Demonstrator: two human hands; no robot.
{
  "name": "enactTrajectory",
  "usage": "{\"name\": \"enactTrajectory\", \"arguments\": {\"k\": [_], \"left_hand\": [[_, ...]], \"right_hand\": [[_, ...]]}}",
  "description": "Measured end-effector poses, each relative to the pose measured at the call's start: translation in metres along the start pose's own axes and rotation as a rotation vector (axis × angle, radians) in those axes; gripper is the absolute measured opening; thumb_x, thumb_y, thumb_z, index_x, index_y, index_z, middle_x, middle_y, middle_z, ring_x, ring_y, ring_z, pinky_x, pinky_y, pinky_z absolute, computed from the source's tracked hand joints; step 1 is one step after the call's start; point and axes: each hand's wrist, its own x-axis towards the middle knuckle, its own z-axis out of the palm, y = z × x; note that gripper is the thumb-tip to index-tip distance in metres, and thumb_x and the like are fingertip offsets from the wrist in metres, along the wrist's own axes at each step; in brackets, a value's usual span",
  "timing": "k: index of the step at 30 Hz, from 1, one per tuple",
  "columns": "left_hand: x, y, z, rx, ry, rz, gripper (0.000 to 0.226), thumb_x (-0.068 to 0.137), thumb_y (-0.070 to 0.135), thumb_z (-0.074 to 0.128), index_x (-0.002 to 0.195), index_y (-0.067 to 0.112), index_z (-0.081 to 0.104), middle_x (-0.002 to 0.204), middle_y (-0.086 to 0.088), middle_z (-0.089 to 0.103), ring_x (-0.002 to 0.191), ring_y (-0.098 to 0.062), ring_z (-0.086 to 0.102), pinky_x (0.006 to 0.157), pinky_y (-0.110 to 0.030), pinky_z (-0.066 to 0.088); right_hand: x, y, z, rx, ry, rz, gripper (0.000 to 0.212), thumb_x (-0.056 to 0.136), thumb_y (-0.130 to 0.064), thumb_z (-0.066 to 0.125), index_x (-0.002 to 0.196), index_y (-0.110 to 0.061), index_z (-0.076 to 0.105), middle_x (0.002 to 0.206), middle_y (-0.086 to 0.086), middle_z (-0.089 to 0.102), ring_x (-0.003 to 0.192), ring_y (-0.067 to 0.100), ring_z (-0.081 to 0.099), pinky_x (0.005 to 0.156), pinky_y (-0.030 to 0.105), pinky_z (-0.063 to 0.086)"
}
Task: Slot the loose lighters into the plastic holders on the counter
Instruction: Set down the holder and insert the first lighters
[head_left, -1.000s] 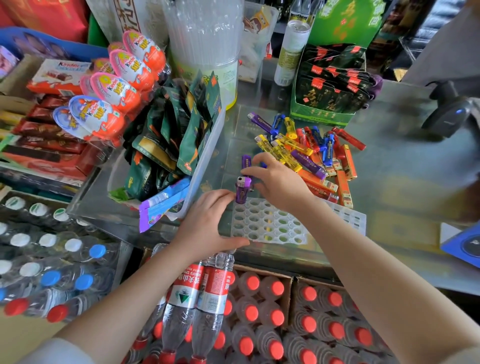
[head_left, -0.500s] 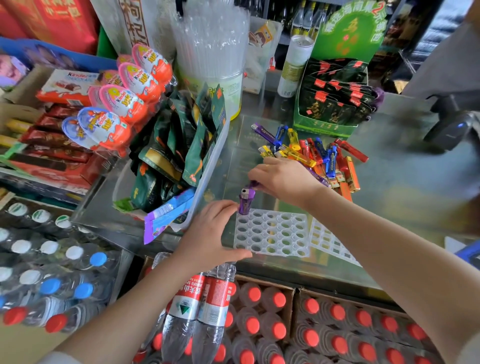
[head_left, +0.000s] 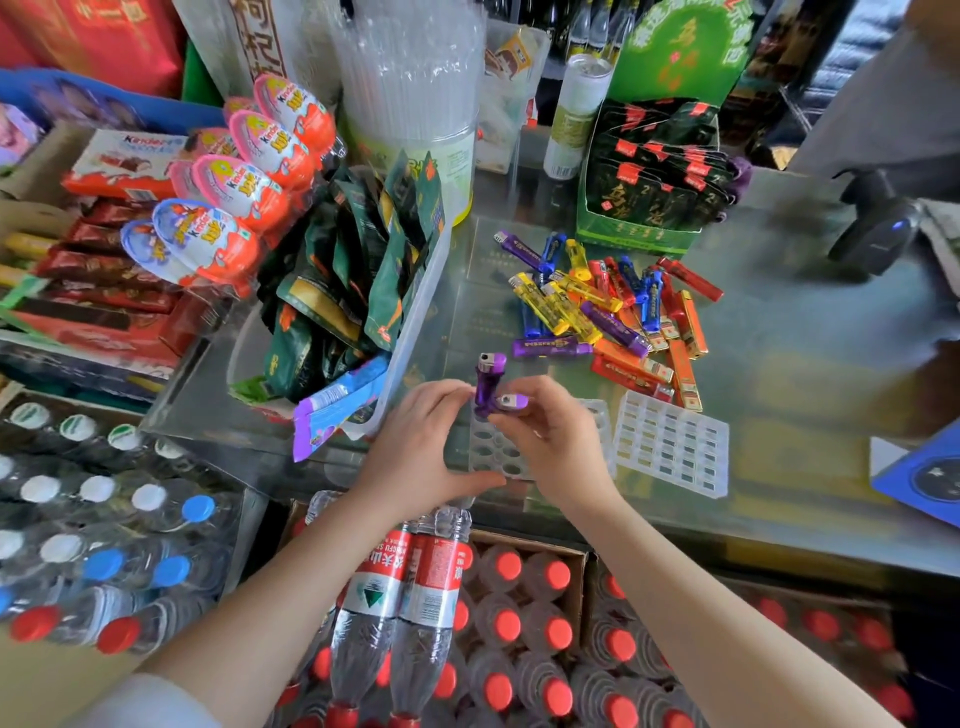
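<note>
A clear plastic bin at the counter's left edge is packed with dark green snack packets, and a purple-and-blue wrapper hangs over its near corner. A green display box at the far edge holds black-and-red sachets. Two white plastic holders sit at the near edge of the glass counter: the left holder, with round slots, lies under both hands, and the right holder lies just beside it with its slots unfilled. The right hand pinches a purple lighter over the left holder; a second purple lighter stands upright at that holder's far edge. The left hand is curled around the holder's left side, fingertips near the upright lighter. The loose lighters lie heaped just beyond the holders. Bottled water with red caps fills cartons below the near edge.
</note>
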Motion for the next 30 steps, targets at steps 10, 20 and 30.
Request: {"name": "enactTrajectory", "arguments": {"k": [10, 20, 30], "left_hand": [[0.002, -0.001, 0.002, 0.01, 0.0, -0.008, 0.093, 0.057, 0.072, 0.058, 0.125, 0.01, 0.052, 0.123, -0.003, 0.052, 0.115, -0.02, 0.045, 0.099, -0.022, 0.027], [0.002, 0.001, -0.002, 0.015, -0.032, -0.017, 0.094, 0.058, 0.074, 0.051, 0.127, 0.012, 0.049, 0.129, -0.002, 0.048, 0.121, -0.017, 0.039, 0.1, -0.023, 0.024], [0.005, 0.001, -0.004, -0.004, -0.085, -0.034, 0.102, 0.054, 0.077, 0.05, 0.135, 0.015, 0.039, 0.138, 0.001, 0.038, 0.128, -0.014, 0.03, 0.105, -0.025, 0.02]], "right_hand": [[0.011, -0.007, 0.003, -0.462, -0.033, -0.096, 0.016, 0.081, -0.019, 0.066, 0.093, -0.009, 0.063, 0.088, 0.004, 0.067, 0.064, 0.015, 0.05, 0.06, 0.034, 0.045], [0.037, 0.012, -0.036, -0.609, -0.043, -0.188, 0.018, 0.087, 0.0, 0.052, 0.099, -0.005, 0.065, 0.097, 0.01, 0.067, 0.079, 0.024, 0.062, 0.064, 0.04, 0.054], [0.061, 0.02, -0.042, -1.133, -0.043, -0.096, 0.039, 0.081, 0.006, 0.049, 0.116, -0.009, 0.053, 0.118, 0.008, 0.055, 0.106, 0.028, 0.043, 0.085, 0.035, 0.038]]}}
